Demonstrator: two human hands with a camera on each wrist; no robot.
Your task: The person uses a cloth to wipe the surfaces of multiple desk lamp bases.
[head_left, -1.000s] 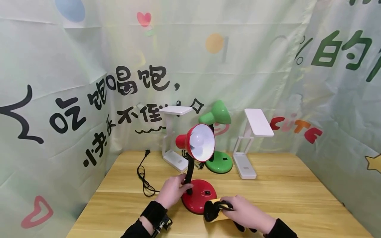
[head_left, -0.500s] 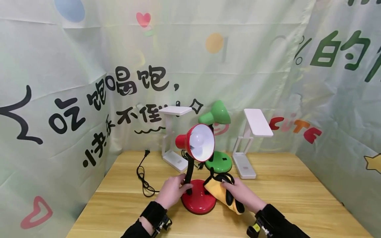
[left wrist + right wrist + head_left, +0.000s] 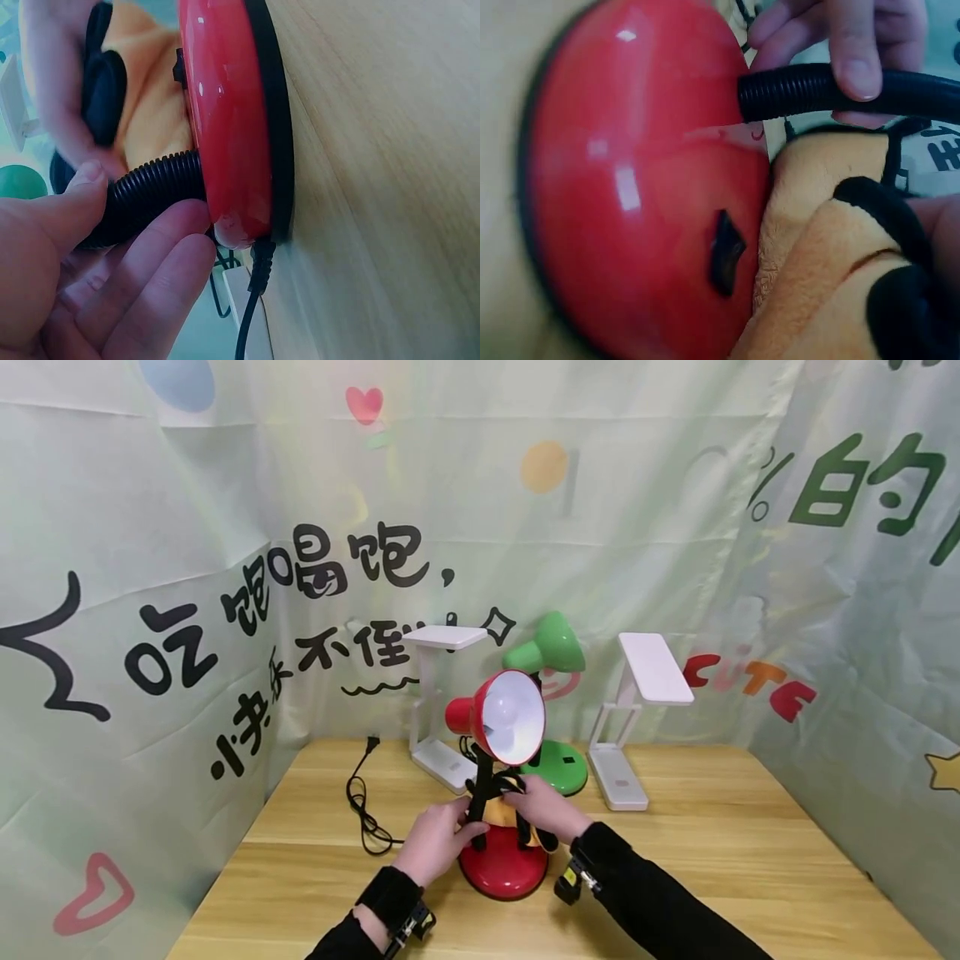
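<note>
A red desk lamp (image 3: pixel 504 870) stands upright on the wooden table, its shade facing right and toward me. My left hand (image 3: pixel 437 842) grips the lamp's ribbed black gooseneck (image 3: pixel 154 187) low down, thumb on one side and fingers on the other. An orange-yellow cloth with black trim (image 3: pixel 817 232) is bunched in my right hand (image 3: pixel 549 808). The right wrist view shows that cloth against the red base, beside the black switch (image 3: pixel 726 253). In the head view the gooseneck and base partly hide the cloth.
Behind stand a green desk lamp (image 3: pixel 553 767) and two white folding lamps, one on the left (image 3: pixel 446 763) and one on the right (image 3: pixel 618 777). A black power cord (image 3: pixel 363 814) lies coiled at the left. Printed fabric (image 3: pixel 480 485) hangs around the table.
My right hand has carried the cloth from the front right of the red base, up and left, to the far side of the base by the gooseneck. The left hand keeps its grip.
</note>
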